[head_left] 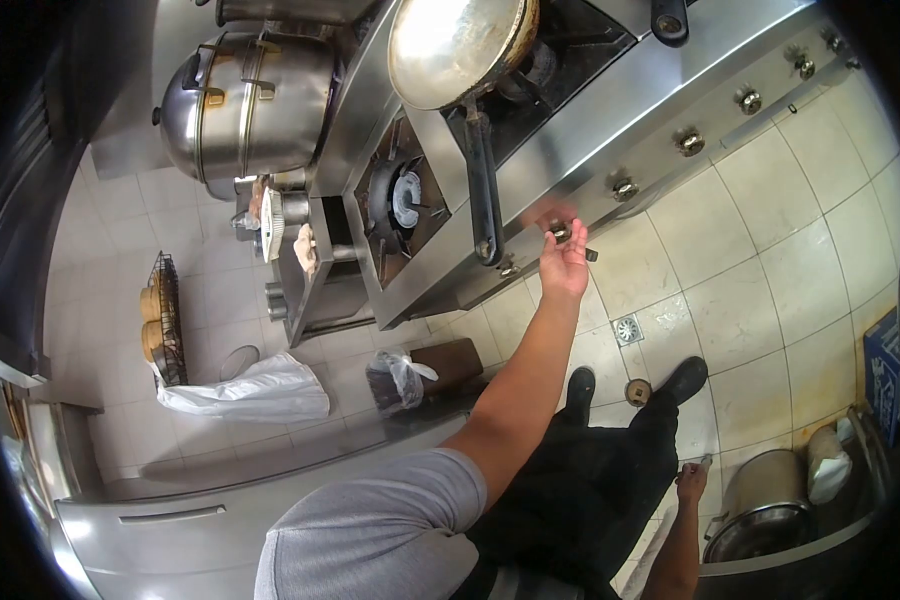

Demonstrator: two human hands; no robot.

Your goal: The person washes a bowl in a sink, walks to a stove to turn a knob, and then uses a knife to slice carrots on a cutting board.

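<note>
My left hand reaches to the stove's front panel, its fingers at a round metal control knob and seemingly pinching it. Above that hand, a frying pan sits on the stove grate, its long black handle jutting over the front edge. My right hand is low by my right leg, fingers closed around a small, pale, thin object whose kind I cannot make out. A burner lies bare to the left of the pan handle.
More knobs line the steel stove front. A large lidded steel pot stands at upper left. A floor drain lies in the tiles near my feet. Another metal pot is at lower right, and a wire rack at left.
</note>
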